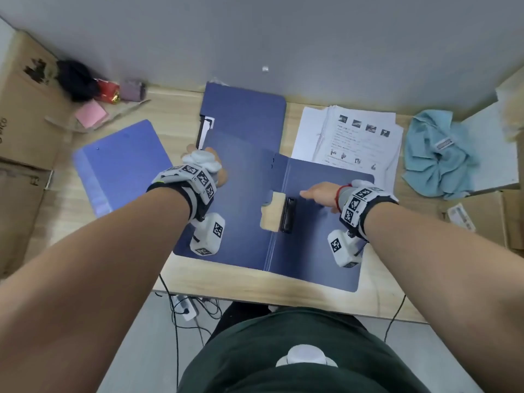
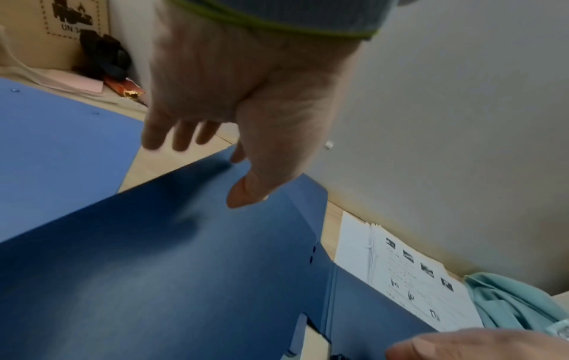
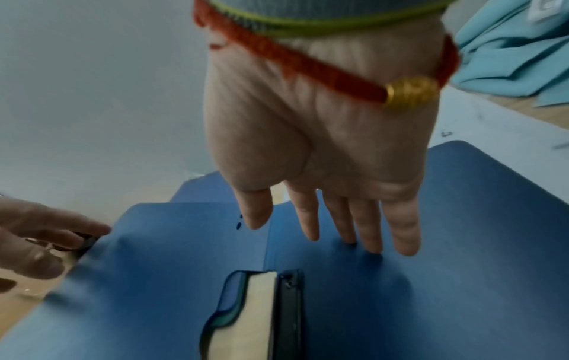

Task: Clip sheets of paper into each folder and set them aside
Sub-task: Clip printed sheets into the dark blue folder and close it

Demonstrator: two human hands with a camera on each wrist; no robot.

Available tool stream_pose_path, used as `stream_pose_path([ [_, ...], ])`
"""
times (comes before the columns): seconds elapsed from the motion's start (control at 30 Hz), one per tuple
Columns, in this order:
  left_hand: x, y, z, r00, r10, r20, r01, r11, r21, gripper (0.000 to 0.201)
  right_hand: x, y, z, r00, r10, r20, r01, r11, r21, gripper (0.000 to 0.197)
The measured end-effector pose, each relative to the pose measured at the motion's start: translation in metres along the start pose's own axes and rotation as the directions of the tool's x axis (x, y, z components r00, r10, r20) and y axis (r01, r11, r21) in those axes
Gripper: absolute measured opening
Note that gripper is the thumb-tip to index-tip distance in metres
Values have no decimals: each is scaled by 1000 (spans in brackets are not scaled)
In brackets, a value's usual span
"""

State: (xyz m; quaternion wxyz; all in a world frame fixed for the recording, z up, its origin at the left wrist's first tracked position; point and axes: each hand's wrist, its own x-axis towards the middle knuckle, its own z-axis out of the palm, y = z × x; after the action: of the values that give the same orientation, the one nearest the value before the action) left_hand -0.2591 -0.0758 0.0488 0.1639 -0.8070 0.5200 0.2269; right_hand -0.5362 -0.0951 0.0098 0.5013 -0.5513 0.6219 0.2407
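Three blue folders: one closed at left (image 1: pixel 122 163), one at the back (image 1: pixel 246 112), one open in the middle (image 1: pixel 320 236) under both relaxed, empty hands, left (image 2: pixel 234 97) and right (image 3: pixel 323 151), then one paper stack (image 1: pixel 351 137).

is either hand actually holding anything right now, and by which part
Nothing is gripped. The right hand presses straight fingers flat on the open folder, on its right inner panel. The left hand touches the far edge of its left cover, fingers relaxed.

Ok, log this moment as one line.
open folder empty | right hand flat on inside | left hand at cover edge | clip free | paper stack waiting
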Motion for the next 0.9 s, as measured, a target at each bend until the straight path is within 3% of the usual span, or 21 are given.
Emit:
stream_pose_path([
  [0.07, 10, 8, 5, 1000, -10, -8, 10, 1000, 10, 51, 1, 8, -1, 1000, -18, -12, 18, 1000, 5, 58],
  [0.2, 27, 58, -4, 992, 127, 2, -127, 992, -14, 25, 7, 26, -24, 998, 9, -68, 3, 986, 164, 50],
  [0.33, 37, 123, -5, 957, 262, 125, -247, 961, -124, 16, 14, 53, -65, 965, 58, -257, 18, 958, 285, 32],
  [0.47, 43, 178, 14, 935, 302, 188, -246, 930, -271, 46, 16, 86, -101, 919, 208, -336, -94, 941, 324, 35],
  [0.53, 47, 197, 25, 933, 268, 240, -206, 945, -254, 40, 23, 101, -109, 906, 260, -334, -142, 930, 339, 41],
  [0.57, 50, 206, 31, 926, 256, 276, -197, 955, -223, 26, 26, 106, -112, 901, 284, -328, -158, 919, 362, 42],
  [0.6, 52, 212, 36, 926, 241, 291, -187, 961, -202, 29, 30, 110, -113, 895, 300, -331, -166, 912, 376, 40],
  [0.67, 52, 221, 41, 923, 215, 319, -176, 973, -148, 67, 39, 116, -113, 881, 336, -334, -185, 893, 410, 34],
  [0.7, 56, 226, 44, 926, 202, 318, -168, 977, -132, 74, 43, 118, -114, 869, 365, -334, -192, 871, 453, 36],
  [0.9, 71, 243, 39, 931, 168, 324, -106, 974, -201, 84, 60, 124, -113, 847, 416, -330, -171, 802, 573, 41],
])
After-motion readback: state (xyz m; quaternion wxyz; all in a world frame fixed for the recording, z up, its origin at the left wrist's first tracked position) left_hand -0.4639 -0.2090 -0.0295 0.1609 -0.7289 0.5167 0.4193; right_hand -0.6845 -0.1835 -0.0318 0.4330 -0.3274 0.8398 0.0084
